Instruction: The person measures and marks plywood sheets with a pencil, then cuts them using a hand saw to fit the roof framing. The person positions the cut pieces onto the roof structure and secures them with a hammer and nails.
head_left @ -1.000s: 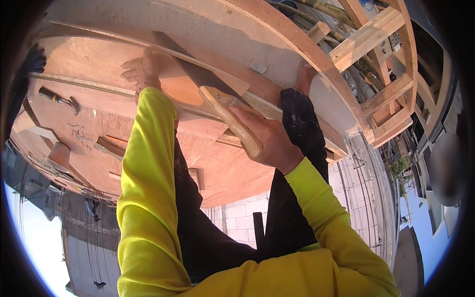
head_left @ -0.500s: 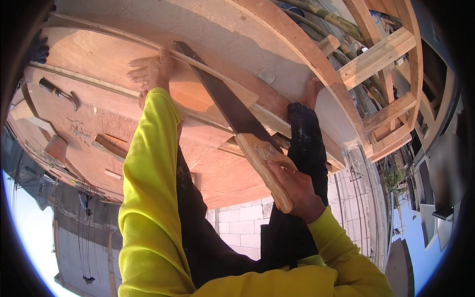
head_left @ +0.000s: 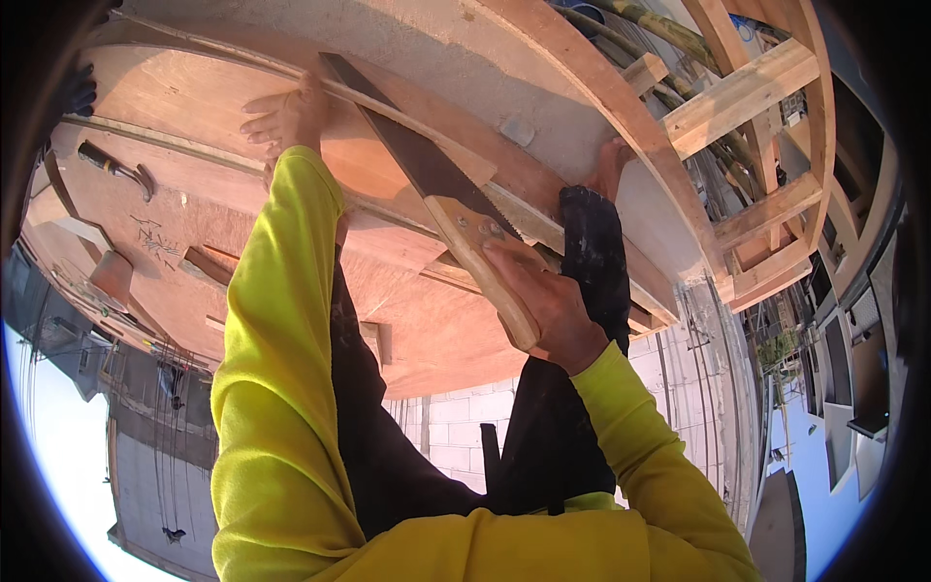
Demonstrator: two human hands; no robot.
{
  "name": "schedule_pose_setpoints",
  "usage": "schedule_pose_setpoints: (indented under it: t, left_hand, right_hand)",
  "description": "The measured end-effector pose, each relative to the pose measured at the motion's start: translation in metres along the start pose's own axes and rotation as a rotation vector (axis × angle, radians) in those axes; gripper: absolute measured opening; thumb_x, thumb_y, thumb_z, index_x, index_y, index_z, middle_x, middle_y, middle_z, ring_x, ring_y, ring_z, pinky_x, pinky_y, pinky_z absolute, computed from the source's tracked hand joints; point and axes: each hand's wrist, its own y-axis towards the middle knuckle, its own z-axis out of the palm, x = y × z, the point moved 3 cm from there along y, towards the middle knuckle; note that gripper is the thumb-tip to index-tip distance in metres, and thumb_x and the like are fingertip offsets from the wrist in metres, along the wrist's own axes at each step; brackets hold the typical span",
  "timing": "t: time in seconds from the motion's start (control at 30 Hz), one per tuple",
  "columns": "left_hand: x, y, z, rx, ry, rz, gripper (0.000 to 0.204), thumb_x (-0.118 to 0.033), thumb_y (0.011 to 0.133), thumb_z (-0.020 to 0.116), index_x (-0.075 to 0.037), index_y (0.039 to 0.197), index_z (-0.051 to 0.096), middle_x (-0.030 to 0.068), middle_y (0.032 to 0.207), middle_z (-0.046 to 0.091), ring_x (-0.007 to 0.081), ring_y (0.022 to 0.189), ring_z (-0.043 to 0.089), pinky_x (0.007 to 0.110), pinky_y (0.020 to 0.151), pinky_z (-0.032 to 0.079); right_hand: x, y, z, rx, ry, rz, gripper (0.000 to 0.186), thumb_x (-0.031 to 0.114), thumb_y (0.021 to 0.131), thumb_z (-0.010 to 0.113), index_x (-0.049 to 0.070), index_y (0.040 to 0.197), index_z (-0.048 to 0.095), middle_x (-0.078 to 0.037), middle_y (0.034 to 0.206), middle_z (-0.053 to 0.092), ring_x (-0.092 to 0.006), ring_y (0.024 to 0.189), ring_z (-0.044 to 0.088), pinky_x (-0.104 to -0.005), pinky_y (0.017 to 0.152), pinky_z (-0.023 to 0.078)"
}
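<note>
My right hand (head_left: 553, 308) is wrapped round the wooden handle of a handsaw (head_left: 419, 160). The long dark blade slants away to the far left and crosses the edge of a thin plywood sheet (head_left: 373, 160), its tip showing past that edge. On the sheet, just left of the blade, my left hand (head_left: 288, 114) lies with its fingers stretched out and presses down. Its thumb side is partly hidden near the sheet's edge. Both forearms wear yellow sleeves.
A claw hammer (head_left: 118, 171), scattered nails (head_left: 155, 241) and wood offcuts (head_left: 208, 264) lie on the plywood surface at the left. A timber frame with crosspieces (head_left: 742, 97) stands at the right. A bare foot (head_left: 609, 167) rests beyond my dark trouser leg. Another person's dark-covered toes or fingers (head_left: 80, 92) show far left.
The handsaw and my right hand have pushed forward and to the left, so the blade's tip reaches farther over the sheet's edge. My left hand keeps its place on the sheet.
</note>
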Motion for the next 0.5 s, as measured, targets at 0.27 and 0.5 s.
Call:
schedule_pose_setpoints:
  t: [0.27,0.5]
  left_hand:
    - [0.015,0.004,-0.005,-0.051,0.028,0.025,0.127,-0.073,0.088,0.055,0.006,0.156,-0.016,0.0405,0.160,-0.016,0.0533,0.152,-0.013,0.071,0.117,0.004]
    - [0.025,0.000,0.015,-0.075,0.063,-0.009,0.132,-0.078,0.084,0.056,0.007,0.156,-0.015,0.0403,0.161,-0.015,0.0535,0.152,-0.011,0.070,0.117,0.005]
  right_hand:
    - [0.007,-0.068,-0.019,-0.060,-0.056,-0.024,0.060,0.005,0.080,0.076,-0.003,0.136,0.057,-0.020,0.093,0.070,-0.0348,0.075,0.070,-0.0432,0.072,0.058]
    - [-0.036,-0.020,0.034,0.032,-0.038,0.051,0.064,0.006,0.077,0.075,-0.002,0.138,0.056,-0.020,0.093,0.069,-0.0364,0.080,0.069,-0.0413,0.073,0.057]
